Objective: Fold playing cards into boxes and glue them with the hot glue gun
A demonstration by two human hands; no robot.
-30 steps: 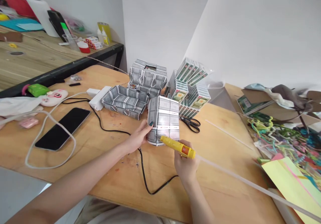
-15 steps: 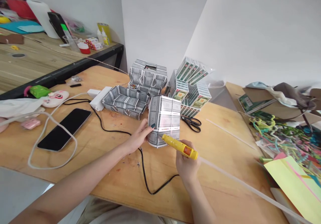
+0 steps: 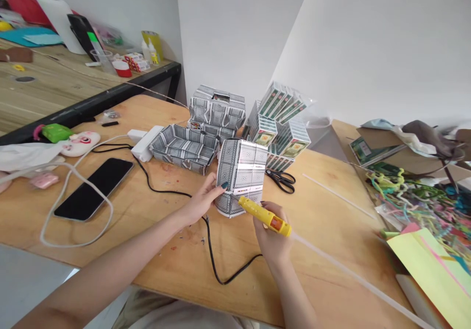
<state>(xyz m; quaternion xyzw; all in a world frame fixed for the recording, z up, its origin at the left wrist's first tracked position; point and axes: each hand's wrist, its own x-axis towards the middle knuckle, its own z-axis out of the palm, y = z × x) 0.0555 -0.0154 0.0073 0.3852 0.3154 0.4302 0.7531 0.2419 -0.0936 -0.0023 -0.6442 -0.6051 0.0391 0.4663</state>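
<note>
My left hand (image 3: 206, 197) grips the left edge of a curved panel made of grey-and-white patterned playing cards (image 3: 241, 174), thumb on its outer face. In my right hand (image 3: 272, 238) is a yellow hot glue gun (image 3: 265, 216), a long clear glue stick (image 3: 353, 272) trailing from its back. The gun's nozzle is at the lower part of the card panel, near my left thumb; whether it touches, I cannot tell. Behind stand an open tray of the same cards (image 3: 184, 150) and a larger card-built box (image 3: 217, 108).
Stacked card packs (image 3: 283, 132) stand behind the panel, with black scissors (image 3: 281, 180) and a loose glue stick (image 3: 336, 195) to the right. A black cord (image 3: 211, 250) crosses the table. A phone (image 3: 93, 189) and white cable lie left; coloured craft pieces (image 3: 423, 206) fill the right.
The card panel has turned slightly, its top edge leaning a little to the right. Both hands keep their holds, and the glue gun stays almost in place at the panel's lower part.
</note>
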